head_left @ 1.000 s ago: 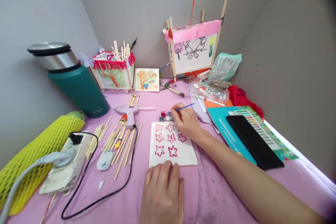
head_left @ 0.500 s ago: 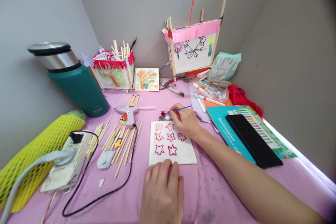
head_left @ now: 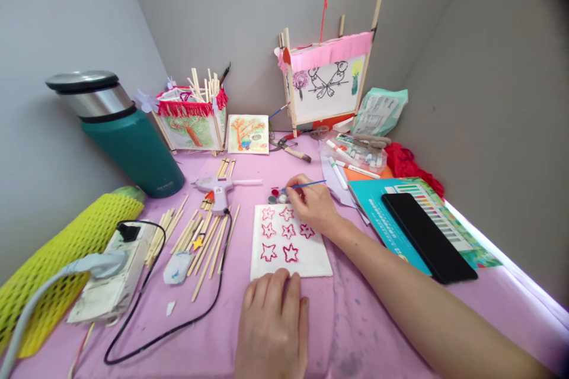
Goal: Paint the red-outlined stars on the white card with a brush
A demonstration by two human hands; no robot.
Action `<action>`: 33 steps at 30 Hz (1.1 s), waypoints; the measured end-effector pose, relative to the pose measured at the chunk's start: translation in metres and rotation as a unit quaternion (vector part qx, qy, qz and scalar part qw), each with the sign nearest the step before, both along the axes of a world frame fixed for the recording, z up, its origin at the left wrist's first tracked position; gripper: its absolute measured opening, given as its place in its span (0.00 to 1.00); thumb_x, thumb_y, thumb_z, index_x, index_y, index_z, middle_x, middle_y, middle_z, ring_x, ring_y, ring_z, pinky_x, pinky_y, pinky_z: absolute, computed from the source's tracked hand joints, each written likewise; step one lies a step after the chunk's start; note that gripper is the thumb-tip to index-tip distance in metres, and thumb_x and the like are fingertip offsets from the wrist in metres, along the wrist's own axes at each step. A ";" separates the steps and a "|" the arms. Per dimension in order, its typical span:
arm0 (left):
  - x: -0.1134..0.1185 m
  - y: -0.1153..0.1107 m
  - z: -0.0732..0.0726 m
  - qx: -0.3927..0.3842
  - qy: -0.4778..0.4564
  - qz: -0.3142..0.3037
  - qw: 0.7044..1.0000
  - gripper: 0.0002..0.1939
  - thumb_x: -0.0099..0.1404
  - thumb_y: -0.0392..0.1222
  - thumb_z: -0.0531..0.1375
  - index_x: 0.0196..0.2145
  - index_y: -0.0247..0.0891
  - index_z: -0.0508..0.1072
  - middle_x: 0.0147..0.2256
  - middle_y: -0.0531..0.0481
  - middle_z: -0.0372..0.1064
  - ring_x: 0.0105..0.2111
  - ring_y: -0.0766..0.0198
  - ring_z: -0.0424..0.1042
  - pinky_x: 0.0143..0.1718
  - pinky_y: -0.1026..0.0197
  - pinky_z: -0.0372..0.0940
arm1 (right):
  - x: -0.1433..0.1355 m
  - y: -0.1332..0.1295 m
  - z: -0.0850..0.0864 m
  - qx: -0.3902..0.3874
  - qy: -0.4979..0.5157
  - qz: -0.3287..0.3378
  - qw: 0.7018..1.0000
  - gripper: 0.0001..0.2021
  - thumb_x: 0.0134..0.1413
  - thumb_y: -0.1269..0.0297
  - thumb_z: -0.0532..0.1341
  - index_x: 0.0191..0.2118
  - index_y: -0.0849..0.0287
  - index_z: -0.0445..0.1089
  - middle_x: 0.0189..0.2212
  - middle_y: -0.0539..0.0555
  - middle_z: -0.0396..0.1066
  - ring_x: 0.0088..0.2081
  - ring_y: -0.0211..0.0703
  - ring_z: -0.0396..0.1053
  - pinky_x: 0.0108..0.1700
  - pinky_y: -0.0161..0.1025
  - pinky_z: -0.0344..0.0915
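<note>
Seven red star outlines (head_left: 290, 253) show in the head view on a white panel (head_left: 278, 241), which lies flat on the desk (head_left: 364, 337). From its centre, small paint pots (head_left: 275, 193) sit at 12 o'clock. The right hand (head_left: 313, 204), at 1 o'clock, has its grip closed on a slim blue brush (head_left: 313, 183), tip close to the pots. The left hand (head_left: 272, 325) rests open at 6 o'clock, fingertips at the panel's near edge. The step looks like loading paint; moving on calls for a light lift, clear of possibly wet outlines.
</note>
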State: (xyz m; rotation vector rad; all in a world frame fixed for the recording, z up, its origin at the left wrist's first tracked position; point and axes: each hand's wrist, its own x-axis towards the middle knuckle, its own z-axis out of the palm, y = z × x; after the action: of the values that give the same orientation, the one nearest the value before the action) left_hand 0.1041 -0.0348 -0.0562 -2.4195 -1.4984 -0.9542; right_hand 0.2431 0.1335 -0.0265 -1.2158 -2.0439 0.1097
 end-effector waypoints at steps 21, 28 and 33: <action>-0.001 -0.001 -0.001 0.000 0.003 0.002 1.000 0.15 0.62 0.34 0.57 0.47 0.34 0.69 0.43 0.43 0.67 0.41 0.58 0.64 0.42 0.53 0.61 | -0.001 0.001 -0.001 -0.014 -0.011 0.010 1.000 0.07 0.61 0.66 0.52 0.37 0.57 0.67 0.31 0.51 0.74 0.29 0.39 0.71 0.34 0.35 0.60; -0.001 -0.001 -0.001 -0.003 0.000 0.003 1.000 0.15 0.62 0.34 0.57 0.47 0.34 0.69 0.43 0.43 0.67 0.41 0.58 0.65 0.42 0.53 0.61 | 0.001 -0.001 0.001 -0.001 -0.003 0.006 1.000 0.06 0.60 0.66 0.53 0.36 0.58 0.67 0.26 0.49 0.72 0.26 0.38 0.69 0.31 0.34 0.59; 0.001 -0.002 0.002 -0.001 -0.003 0.009 1.000 0.14 0.62 0.34 0.57 0.47 0.34 0.69 0.42 0.43 0.67 0.40 0.58 0.65 0.42 0.53 0.61 | 0.003 0.000 0.000 0.021 0.010 -0.003 1.000 0.07 0.59 0.66 0.53 0.34 0.59 0.67 0.27 0.51 0.72 0.26 0.39 0.69 0.33 0.35 0.60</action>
State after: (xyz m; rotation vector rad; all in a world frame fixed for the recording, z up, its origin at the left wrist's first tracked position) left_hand 0.1046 -0.0369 -0.0542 -2.4028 -1.5200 -0.9590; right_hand 0.2463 0.1339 -0.0266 -1.1916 -2.0155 0.0760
